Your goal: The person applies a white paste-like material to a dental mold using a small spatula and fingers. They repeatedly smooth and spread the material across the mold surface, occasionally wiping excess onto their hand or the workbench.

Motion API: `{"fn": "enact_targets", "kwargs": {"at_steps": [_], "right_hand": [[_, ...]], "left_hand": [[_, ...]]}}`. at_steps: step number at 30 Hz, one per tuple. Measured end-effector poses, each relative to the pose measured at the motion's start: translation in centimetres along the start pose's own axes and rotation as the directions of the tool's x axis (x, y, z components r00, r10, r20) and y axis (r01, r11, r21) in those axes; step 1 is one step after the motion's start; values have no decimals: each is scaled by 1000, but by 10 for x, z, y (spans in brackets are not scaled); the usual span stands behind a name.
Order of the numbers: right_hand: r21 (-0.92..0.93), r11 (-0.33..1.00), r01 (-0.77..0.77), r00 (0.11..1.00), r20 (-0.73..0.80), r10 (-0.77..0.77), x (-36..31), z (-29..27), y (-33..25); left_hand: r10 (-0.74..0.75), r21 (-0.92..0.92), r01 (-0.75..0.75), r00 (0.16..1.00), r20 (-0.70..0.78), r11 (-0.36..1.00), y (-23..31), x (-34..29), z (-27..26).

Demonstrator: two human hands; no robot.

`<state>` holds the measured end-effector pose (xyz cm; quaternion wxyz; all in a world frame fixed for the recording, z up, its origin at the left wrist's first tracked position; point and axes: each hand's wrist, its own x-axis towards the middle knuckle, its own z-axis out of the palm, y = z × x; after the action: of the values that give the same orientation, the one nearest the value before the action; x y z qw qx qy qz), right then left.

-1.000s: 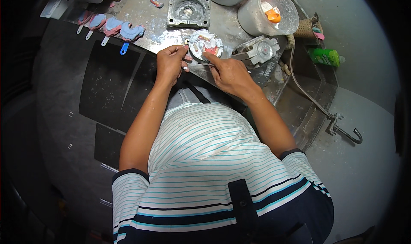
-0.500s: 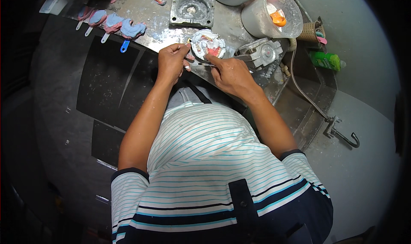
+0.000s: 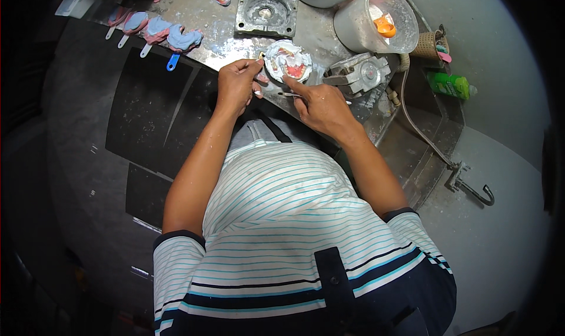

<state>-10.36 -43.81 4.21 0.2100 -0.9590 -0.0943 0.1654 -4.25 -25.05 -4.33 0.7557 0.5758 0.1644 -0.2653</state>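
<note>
A red-and-white denture [image 3: 296, 70] sits in a round mass of white plaster [image 3: 281, 48] near the front edge of the metal bench [image 3: 203, 18], between the person's two hands. The left hand [image 3: 236, 84] is narrow, thumb and forefinger drawn together at the left rim of the plaster, the other fingers curled below (whether the fingertips grip the rim or only rest against it, I cannot tell). The right hand [image 3: 325, 107] holds a slim tool [image 3: 288, 94] crosswise under its palm, the tip jutting out to the left, while its straightened forefinger reaches the plaster's near side, just below the denture. Behind the plaster lies a square metal flask half [image 3: 266, 12] with a round hollow; to its right is a second metal flask part [image 3: 362, 74]. A translucent bucket [image 3: 347, 24] stands beyond that, an orange rounded piece [image 3: 385, 27] inside. Off to the left, four impression trays [image 3: 185, 38] filled with blue and pink material line the bench edge, their handles overhanging it.
</note>
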Motion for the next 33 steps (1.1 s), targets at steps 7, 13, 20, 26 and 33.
{"fn": "enact_targets", "kwargs": {"at_steps": [7,13,20,26,33], "right_hand": [[114,993,7,985,-169,12,5,-2,0],[-7,1000,-20,1000,-5,20,11,3,-16],[1,999,-38,997,71,38,14,23,-22],[115,993,-28,999,47,23,10,20,-31],[208,976,59,994,-103,-38,15,21,-16]], "left_hand": [[2,-2,-2,1000,7,1000,2,-1,0],[-5,-1,5,1000,20,1000,0,0,-2],[-11,-17,12,1000,24,1000,2,-1,-2],[-11,-34,12,1000,23,999,0,0,-4],[-21,2,21,1000,18,1000,-2,-1,-5]]}}
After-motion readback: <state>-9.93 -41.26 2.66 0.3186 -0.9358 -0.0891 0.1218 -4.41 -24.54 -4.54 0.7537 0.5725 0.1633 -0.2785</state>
